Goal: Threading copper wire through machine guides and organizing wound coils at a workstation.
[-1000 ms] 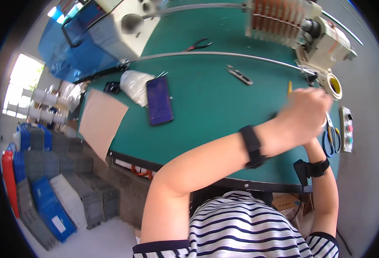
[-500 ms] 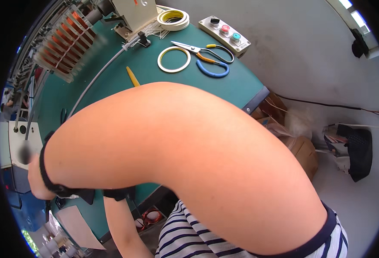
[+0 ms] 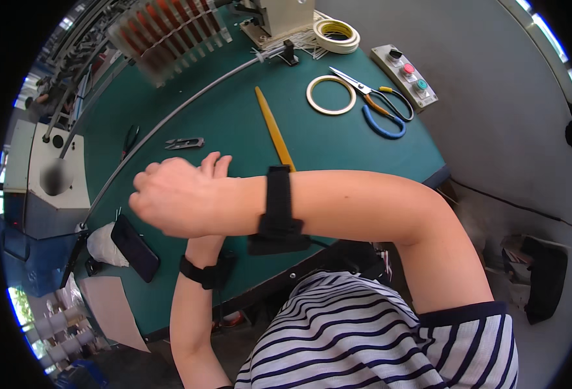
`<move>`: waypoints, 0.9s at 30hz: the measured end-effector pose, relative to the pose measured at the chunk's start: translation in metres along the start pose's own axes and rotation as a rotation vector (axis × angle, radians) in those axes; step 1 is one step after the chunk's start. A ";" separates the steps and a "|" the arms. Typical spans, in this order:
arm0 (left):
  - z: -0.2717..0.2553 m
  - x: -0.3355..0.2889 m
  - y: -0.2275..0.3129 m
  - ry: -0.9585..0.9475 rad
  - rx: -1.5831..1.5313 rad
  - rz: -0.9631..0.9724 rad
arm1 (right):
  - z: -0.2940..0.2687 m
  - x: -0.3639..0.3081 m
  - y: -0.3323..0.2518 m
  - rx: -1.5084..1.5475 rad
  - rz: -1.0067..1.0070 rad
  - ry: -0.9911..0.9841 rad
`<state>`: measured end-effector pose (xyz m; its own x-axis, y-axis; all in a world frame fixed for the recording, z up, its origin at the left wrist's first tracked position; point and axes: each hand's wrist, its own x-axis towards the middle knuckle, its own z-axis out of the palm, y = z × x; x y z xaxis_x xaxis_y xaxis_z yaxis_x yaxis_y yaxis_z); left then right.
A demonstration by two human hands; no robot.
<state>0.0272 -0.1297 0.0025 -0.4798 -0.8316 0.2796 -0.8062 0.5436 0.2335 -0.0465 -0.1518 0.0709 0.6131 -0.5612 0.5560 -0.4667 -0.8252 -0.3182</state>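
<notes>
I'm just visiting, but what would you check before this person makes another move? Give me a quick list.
1. Both hands in plain view: not ok; the right hand hides most of the left hand.
2. Right hand empty: cannot tell; its palm is out of sight.
3. Snips visible: ok; they lie on the table, just beyond the hands.
4. Scissors away from the hands: ok; they lie off to the right.
5. Yellow stick fully visible: not ok; the right forearm hides its near end.
6. Phone on the table: ok; it lies to the left.
</notes>
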 end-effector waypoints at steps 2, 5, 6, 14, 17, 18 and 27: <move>0.007 0.001 0.009 -0.134 -0.190 -0.188 | 0.000 -0.049 0.048 -0.072 0.188 0.058; -0.006 -0.005 0.004 0.036 -0.094 -0.079 | -0.017 -0.092 0.084 -0.045 0.471 -0.045; -0.011 -0.010 -0.002 0.037 -0.094 -0.132 | -0.021 -0.100 0.086 -0.080 0.439 -0.081; -0.017 -0.013 -0.018 0.156 -0.107 -0.239 | -0.033 -0.073 0.086 -0.443 0.297 -0.400; -0.032 -0.003 -0.005 0.340 -0.194 -0.238 | 0.010 -0.029 0.083 -0.072 0.137 -0.233; -0.041 0.004 0.000 0.391 -0.205 -0.254 | 0.026 -0.015 0.088 0.080 0.077 -0.186; -0.053 0.039 -0.038 0.635 -0.436 -0.347 | 0.104 -0.002 0.128 0.238 0.178 -0.044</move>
<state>0.0573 -0.1767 0.0541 0.1614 -0.8089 0.5654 -0.6034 0.3724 0.7051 -0.0409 -0.2627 -0.0509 0.5643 -0.6966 0.4430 -0.4099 -0.7022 -0.5821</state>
